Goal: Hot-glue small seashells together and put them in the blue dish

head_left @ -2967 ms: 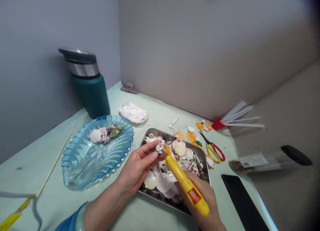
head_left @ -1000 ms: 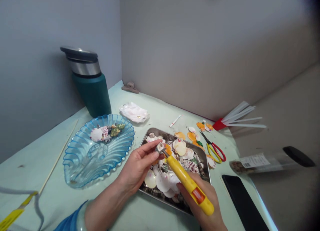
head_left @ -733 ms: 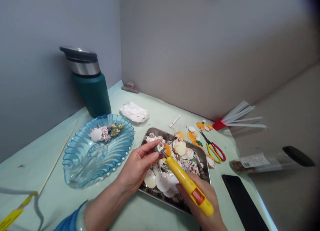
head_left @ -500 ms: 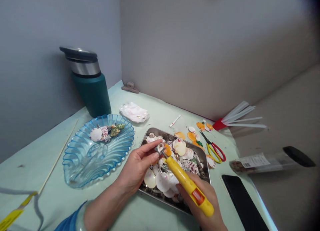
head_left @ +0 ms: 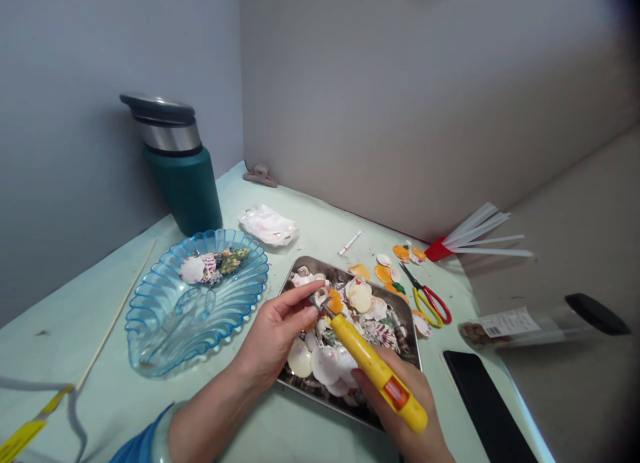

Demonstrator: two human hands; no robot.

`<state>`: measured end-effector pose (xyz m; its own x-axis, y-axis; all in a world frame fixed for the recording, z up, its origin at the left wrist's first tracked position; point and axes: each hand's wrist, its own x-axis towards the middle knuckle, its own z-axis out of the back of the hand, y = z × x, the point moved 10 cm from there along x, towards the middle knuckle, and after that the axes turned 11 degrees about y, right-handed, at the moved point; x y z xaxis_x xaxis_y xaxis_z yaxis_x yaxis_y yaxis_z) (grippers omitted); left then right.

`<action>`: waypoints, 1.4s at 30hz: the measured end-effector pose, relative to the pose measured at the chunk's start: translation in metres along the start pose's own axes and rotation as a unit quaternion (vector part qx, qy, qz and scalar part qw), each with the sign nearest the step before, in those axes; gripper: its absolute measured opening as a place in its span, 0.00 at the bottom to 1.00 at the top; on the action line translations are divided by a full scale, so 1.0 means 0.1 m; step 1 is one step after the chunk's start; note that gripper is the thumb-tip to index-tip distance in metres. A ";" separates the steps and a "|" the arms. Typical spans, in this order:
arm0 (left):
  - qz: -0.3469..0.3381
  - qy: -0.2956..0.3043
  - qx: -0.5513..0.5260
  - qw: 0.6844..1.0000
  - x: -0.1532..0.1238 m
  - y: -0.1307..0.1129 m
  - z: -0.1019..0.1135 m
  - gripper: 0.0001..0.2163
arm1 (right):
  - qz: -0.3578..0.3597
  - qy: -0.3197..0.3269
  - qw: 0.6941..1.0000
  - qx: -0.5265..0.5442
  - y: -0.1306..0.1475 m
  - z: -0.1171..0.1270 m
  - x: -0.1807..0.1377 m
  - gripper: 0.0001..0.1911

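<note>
My left hand [head_left: 275, 329] pinches a small greyish-white shell [head_left: 321, 295] between thumb and forefinger, above the metal tray [head_left: 330, 404]. A yellow, pen-shaped glue gun [head_left: 367, 356] lies in my right hand [head_left: 407, 389], its metal tip pointing up and left, close to the small shell. Whether tip and shell touch, I cannot tell. Scallop shells [head_left: 325, 364] and several other shells fill the tray under both hands, partly hidden by them. To the left, a blue scalloped plate [head_left: 145, 323] bears a row of shells [head_left: 203, 268] near its far side.
A green bottle [head_left: 185, 186] stands behind the plate. White packaging [head_left: 269, 224] lies beyond the tray. At right are pliers-like scissors [head_left: 431, 301], a red holder [head_left: 438, 249] with translucent sticks, a clear container [head_left: 520, 326] and a black phone [head_left: 485, 403]. A thin stick [head_left: 117, 313] lies at left.
</note>
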<state>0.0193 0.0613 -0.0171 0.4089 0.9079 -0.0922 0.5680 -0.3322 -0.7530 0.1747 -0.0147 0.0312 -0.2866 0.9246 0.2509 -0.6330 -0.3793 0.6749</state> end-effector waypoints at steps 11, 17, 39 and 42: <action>0.019 0.005 -0.044 0.999 0.00 0.05 0.01 0.17 | -0.034 -0.037 0.998 -0.022 -0.05 0.08 -0.03 0.07; 0.025 0.007 -0.044 0.999 0.00 0.07 0.00 0.18 | -0.011 -0.024 1.000 -0.012 0.03 0.07 0.02 0.06; 0.033 0.000 -0.050 0.998 0.00 0.08 0.00 0.18 | 0.000 -0.029 1.000 -0.002 -0.01 0.04 0.00 0.08; 0.037 0.005 -0.045 0.998 0.00 0.10 0.00 0.18 | 0.008 -0.028 1.000 -0.005 -0.01 0.03 -0.02 0.08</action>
<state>0.0245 0.0578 -0.0246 0.4596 0.8773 -0.1384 0.5974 -0.4206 -0.6828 0.1784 -0.0159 0.0319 -0.2567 0.9185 0.3008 -0.6357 -0.3948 0.6633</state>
